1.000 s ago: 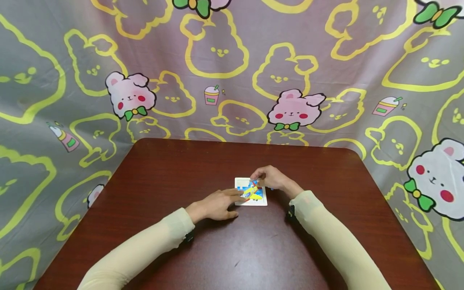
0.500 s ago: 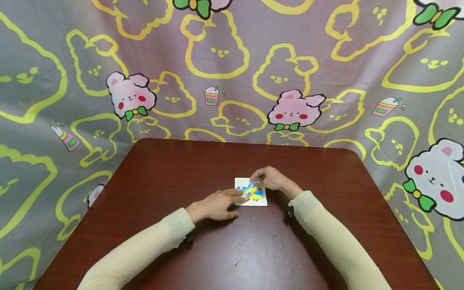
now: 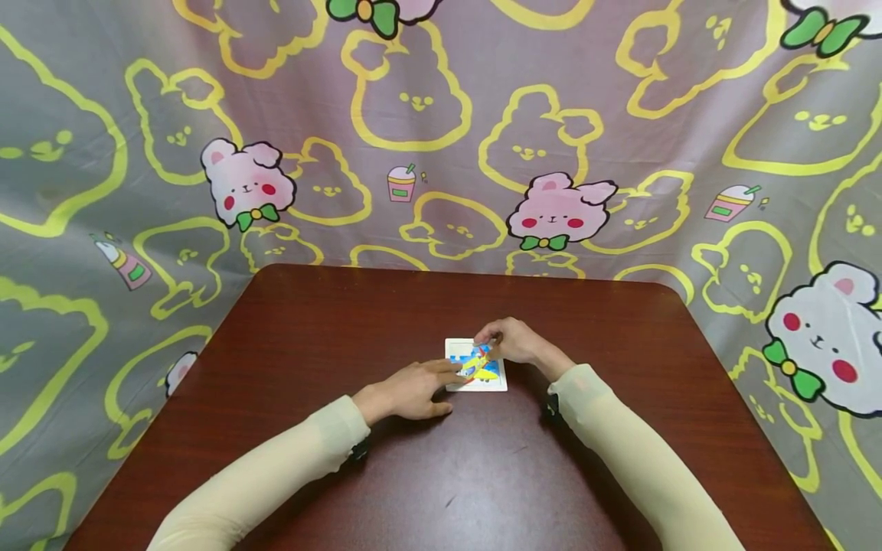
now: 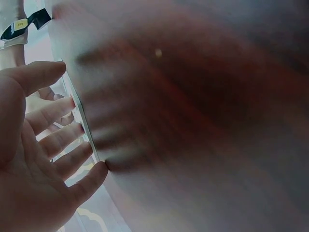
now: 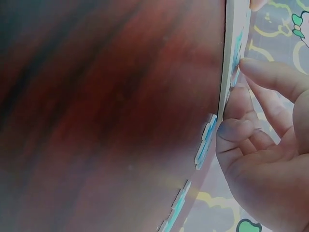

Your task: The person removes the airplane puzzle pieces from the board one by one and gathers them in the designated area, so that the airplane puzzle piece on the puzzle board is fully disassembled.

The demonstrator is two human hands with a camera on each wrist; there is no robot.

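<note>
A small white-framed jigsaw puzzle (image 3: 475, 386) with a yellow airplane on a blue background lies flat on the table. My left hand (image 3: 415, 389) rests with spread, straight fingers on its left part, and the thumb lies on the table by the near edge. In the left wrist view the left fingertips (image 4: 77, 128) line up along the board's side. My right hand (image 3: 520, 339) is at the board's upper right, fingers bent. Thumb and forefinger pinch a small puzzle piece (image 5: 235, 79) at the picture's surface; the fingers largely hide it. The other right fingers curl beside the frame.
Loose blue-topped puzzle pieces lie on the table close to the right hand, one puzzle piece (image 5: 206, 141) next to the frame and another puzzle piece (image 5: 176, 205) farther off. The dark red-brown table (image 3: 331, 314) backs onto a curtain (image 3: 441, 115) printed with cartoon animals.
Both hands stay almost in place on the puzzle, with only slight right finger movement. The head view has shifted a little.
</note>
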